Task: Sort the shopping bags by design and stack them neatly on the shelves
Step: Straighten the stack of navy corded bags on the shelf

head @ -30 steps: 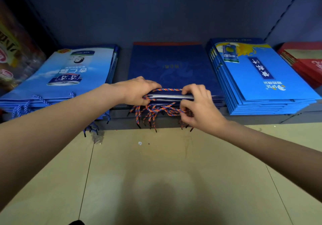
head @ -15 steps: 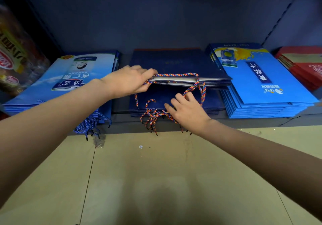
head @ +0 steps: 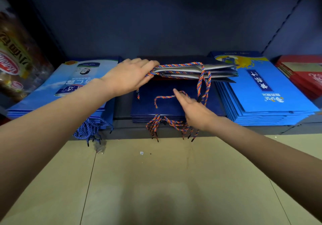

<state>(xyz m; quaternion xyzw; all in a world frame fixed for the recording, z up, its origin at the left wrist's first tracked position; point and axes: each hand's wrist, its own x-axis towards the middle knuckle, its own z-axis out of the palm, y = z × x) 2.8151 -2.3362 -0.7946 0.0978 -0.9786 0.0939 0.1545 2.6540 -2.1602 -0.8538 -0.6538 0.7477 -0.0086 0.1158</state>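
A: Where are the navy shopping bags?

B: In the middle of the shelf (head: 122, 130), between 2 other stacks. A few lifted navy bags (head: 196, 70) are raised at their front edge above the lower navy stack (head: 167, 102), which lies flat near the shelf's front edge.

A: What holds them up?

B: The left hand (head: 129, 78). Its fingers and thumb curl round the left front corner of the lifted bags, pinching them along with a multicoloured rope handle (head: 179, 65) that runs across their edge.

A: And the right hand (head: 193, 107)?

B: It reaches in under the raised bags, over the top of the lower stack. Its fingers are fairly straight and loose, and the fingertips touch a loose handle loop (head: 163, 97) lying on the top bag. It grips nothing that I can see.

A: Any other cords?

B: 2 handle ends droop from the right side of the lifted bags, and a bundle of handles (head: 167, 125) hangs over the front edge of the shelf below the lower stack.

A: What lies beside them?

B: Toward the left end, a light blue bag stack (head: 69, 88) printed with a portrait, its blue cords (head: 88, 131) dangling over the front edge. To the right, a bright blue bag stack (head: 271, 94) with yellow artwork, just beside the navy bags. At the far right end, red bags (head: 303, 74). At the far left stand packaged goods (head: 15, 57). Below the shelf is a beige tiled floor (head: 156, 181).
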